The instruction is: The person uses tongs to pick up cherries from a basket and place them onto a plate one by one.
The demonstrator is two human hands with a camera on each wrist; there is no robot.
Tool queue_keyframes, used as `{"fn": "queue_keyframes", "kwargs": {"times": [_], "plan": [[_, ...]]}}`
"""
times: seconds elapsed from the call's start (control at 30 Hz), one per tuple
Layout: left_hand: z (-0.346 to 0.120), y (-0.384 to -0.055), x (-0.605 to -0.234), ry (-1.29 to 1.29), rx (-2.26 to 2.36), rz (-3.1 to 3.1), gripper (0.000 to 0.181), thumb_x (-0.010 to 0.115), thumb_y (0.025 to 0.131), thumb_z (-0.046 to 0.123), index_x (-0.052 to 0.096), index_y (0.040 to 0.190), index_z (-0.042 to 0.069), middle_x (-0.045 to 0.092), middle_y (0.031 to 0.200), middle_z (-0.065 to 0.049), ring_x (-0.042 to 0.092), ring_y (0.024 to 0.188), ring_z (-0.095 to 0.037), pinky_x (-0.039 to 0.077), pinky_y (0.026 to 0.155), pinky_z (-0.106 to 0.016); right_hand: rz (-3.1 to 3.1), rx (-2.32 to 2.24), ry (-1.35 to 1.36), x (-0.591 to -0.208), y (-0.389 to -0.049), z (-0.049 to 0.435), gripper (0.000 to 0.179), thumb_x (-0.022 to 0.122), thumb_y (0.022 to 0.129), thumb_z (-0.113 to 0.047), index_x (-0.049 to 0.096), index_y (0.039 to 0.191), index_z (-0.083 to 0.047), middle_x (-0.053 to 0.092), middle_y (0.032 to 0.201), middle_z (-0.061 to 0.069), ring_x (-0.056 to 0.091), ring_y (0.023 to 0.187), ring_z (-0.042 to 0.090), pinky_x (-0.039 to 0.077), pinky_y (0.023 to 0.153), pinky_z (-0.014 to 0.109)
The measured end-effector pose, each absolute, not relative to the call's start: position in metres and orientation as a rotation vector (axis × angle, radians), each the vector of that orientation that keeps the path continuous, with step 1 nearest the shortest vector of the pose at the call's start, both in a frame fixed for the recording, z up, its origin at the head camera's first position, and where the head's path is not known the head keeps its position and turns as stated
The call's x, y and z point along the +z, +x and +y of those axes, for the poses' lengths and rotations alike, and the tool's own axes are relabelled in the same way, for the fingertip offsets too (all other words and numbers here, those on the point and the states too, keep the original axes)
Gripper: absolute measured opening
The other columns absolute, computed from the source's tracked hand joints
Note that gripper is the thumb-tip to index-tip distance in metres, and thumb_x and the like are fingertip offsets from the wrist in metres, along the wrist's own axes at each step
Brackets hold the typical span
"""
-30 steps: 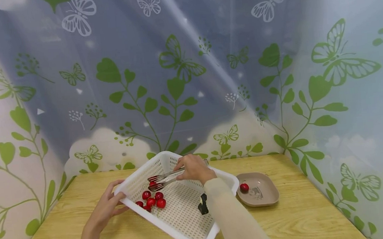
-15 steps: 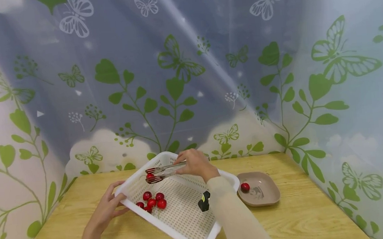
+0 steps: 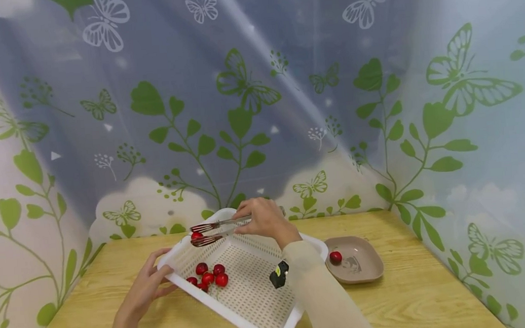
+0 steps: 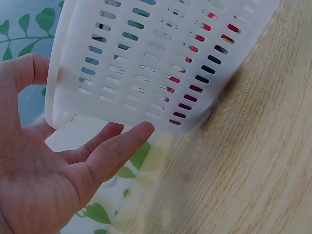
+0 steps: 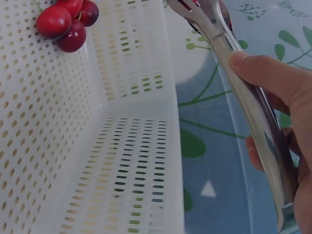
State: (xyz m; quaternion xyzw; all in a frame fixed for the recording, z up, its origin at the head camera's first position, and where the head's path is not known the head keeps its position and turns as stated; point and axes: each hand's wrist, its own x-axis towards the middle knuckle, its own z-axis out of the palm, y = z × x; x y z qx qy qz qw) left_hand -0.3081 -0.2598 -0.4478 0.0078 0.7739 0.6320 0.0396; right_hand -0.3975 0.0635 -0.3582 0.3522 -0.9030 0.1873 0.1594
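A white perforated plastic basket (image 3: 218, 308) stands tilted on the table, with several red cherries (image 3: 208, 278) gathered in its left corner. My left hand (image 3: 144, 285) holds that corner; in the left wrist view the thumb lies at the rim and the other fingers reach under the basket wall (image 4: 129, 90). Metal tongs (image 5: 253, 105) are gripped in my right hand (image 3: 263, 220), above the back of the basket. Between the tong tips sits one cherry (image 3: 196, 236), raised to about rim height in the head view. In the right wrist view, the tong tips are cut off at the top.
To the right of the basket, a beige square dish (image 3: 365, 266) holds one cherry (image 3: 335, 257). The wood-grain table (image 3: 421, 280) ends at the back against a curtain (image 3: 261, 149) printed with leaves and butterflies.
The right hand has lifted the tongs and their cherry up and to the left, away from the other cherries. The left hand keeps its hold on the basket.
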Motion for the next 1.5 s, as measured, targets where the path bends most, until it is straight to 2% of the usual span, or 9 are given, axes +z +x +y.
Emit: {"fn": "queue_keyframes", "kwargs": {"times": [0.13, 0.37, 0.6, 0.8, 1.03, 1.2, 1.33, 1.5], "plan": [[-0.261, -0.308, -0.448, 0.028, 1.939, 2.373, 0.056, 0.046, 0.106, 0.015, 0.025, 0.158, 0.015, 0.044, 0.147, -0.032, 0.068, 0.103, -0.022, 0.063, 0.093, -0.041, -2.548, 0.527, 1.02, -0.354, -0.394, 0.063, 0.027, 0.085, 0.084, -0.037, 0.083, 0.108, -0.026, 0.076, 0.117, -0.005, 0.072, 0.099, 0.016, 0.048, 0.062, 0.02], [-0.261, -0.306, -0.448, 0.011, 1.932, 2.376, 0.057, 0.046, 0.105, 0.014, 0.026, 0.158, 0.015, 0.045, 0.146, -0.032, 0.068, 0.103, -0.021, 0.063, 0.093, -0.041, -2.493, 0.464, 1.045, -0.345, -0.387, 0.064, 0.026, 0.084, 0.084, -0.04, 0.083, 0.107, -0.027, 0.077, 0.114, -0.006, 0.07, 0.095, 0.015, 0.039, 0.058, 0.019], [-0.26, -0.305, -0.447, 0.022, 1.939, 2.38, 0.056, 0.046, 0.105, 0.014, 0.027, 0.158, 0.014, 0.046, 0.144, -0.032, 0.068, 0.102, -0.021, 0.063, 0.093, -0.04, -2.431, 0.446, 1.092, -0.334, -0.377, 0.073, 0.026, 0.084, 0.085, -0.037, 0.083, 0.108, -0.024, 0.077, 0.11, -0.006, 0.07, 0.092, 0.018, 0.042, 0.059, 0.021], [-0.259, -0.304, -0.449, 0.026, 1.94, 2.383, 0.056, 0.046, 0.105, 0.013, 0.027, 0.158, 0.014, 0.045, 0.147, -0.033, 0.068, 0.106, -0.023, 0.063, 0.095, -0.045, -2.337, 0.398, 1.117, -0.33, -0.37, 0.083, 0.025, 0.085, 0.084, -0.036, 0.083, 0.106, -0.025, 0.076, 0.106, -0.006, 0.068, 0.088, 0.015, 0.04, 0.057, 0.016], [-0.258, -0.303, -0.449, 0.027, 1.945, 2.38, 0.057, 0.046, 0.105, 0.013, 0.027, 0.158, 0.014, 0.045, 0.147, -0.033, 0.069, 0.107, -0.024, 0.062, 0.096, -0.048, -2.204, 0.418, 1.164, -0.325, -0.361, 0.098, 0.023, 0.088, 0.08, -0.029, 0.084, 0.102, -0.023, 0.077, 0.1, -0.006, 0.069, 0.087, 0.011, 0.052, 0.063, 0.019], [-0.258, -0.303, -0.449, 0.026, 1.945, 2.386, 0.058, 0.047, 0.103, 0.012, 0.027, 0.158, 0.014, 0.045, 0.147, -0.034, 0.069, 0.108, -0.024, 0.061, 0.097, -0.048, -2.137, 0.371, 1.166, -0.323, -0.354, 0.111, 0.023, 0.09, 0.077, -0.028, 0.084, 0.099, -0.023, 0.076, 0.097, -0.006, 0.067, 0.084, 0.012, 0.05, 0.06, 0.019], [-0.258, -0.304, -0.448, 0.016, 1.942, 2.394, 0.059, 0.048, 0.103, 0.012, 0.027, 0.158, 0.015, 0.045, 0.147, -0.034, 0.068, 0.108, -0.025, 0.062, 0.096, -0.047, -2.092, 0.371, 1.173, -0.322, -0.349, 0.122, 0.024, 0.091, 0.076, -0.027, 0.084, 0.099, -0.022, 0.076, 0.096, -0.005, 0.064, 0.081, 0.013, 0.052, 0.062, 0.023], [-0.258, -0.304, -0.448, 0.017, 1.94, 2.396, 0.059, 0.048, 0.103, 0.013, 0.027, 0.158, 0.015, 0.045, 0.147, -0.033, 0.068, 0.108, -0.025, 0.062, 0.096, -0.047, -2.048, 0.379, 1.17, -0.323, -0.344, 0.137, 0.026, 0.093, 0.074, -0.026, 0.084, 0.098, -0.021, 0.076, 0.096, -0.004, 0.067, 0.081, 0.013, 0.055, 0.062, 0.025]]}}
